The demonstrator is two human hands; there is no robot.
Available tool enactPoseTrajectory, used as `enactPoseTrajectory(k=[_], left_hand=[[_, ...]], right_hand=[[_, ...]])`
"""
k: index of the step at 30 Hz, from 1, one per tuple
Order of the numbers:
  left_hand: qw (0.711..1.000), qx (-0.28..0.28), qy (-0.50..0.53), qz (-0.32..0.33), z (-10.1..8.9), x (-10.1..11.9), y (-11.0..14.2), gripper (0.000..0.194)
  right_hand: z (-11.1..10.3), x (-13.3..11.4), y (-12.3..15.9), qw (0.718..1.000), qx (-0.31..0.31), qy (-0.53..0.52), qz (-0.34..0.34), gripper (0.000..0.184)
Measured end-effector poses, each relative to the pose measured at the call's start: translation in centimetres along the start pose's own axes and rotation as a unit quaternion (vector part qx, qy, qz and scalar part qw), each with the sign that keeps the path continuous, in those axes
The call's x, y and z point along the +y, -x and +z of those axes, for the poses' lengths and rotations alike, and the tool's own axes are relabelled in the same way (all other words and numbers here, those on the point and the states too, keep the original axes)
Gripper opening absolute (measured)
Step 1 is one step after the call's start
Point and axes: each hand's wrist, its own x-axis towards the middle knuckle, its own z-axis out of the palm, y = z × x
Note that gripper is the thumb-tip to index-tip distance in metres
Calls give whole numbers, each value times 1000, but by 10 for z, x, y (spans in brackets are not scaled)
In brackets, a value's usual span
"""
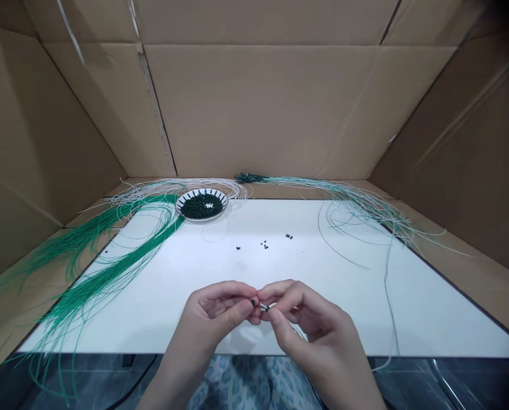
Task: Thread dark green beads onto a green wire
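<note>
My left hand (225, 310) is closed, thumb and fingertips pinching a tiny dark bead-like piece (253, 302). Fingertip to fingertip with it, my right hand (308, 319) pinches a thin pale strand (263, 306) that carries another small dark piece at the fingers. Part of the strand seems to run down under the right palm; the fingers hide how the two pieces meet. Several loose small black pieces (264, 245) lie on the white tabletop (186, 319) beyond the hands.
A striped-rim plate (223, 197) full of dark pieces stands at the back left. Green strands (109, 285) spread over the left edge. White strands (160, 188) lie behind. A bundle with dark ends (297, 181) stretches along the back right. Cardboard walls (258, 108) enclose the table.
</note>
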Motion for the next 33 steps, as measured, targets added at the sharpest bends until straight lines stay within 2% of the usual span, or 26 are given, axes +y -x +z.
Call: enactPoseTrajectory(k=[8,21,33], left_hand=[[997,-77,-5,28,-14,-6,-4,9],[995,-87,-18,47,-12,-3,-2,5],[992,-78,-70,77,-9,4,1,8]], right_hand=[[5,-5,1,999,2,38,-8,14],[8,-8,1,998,8,54,-26,14],[5,-9,0,996,2,74,-47,14]])
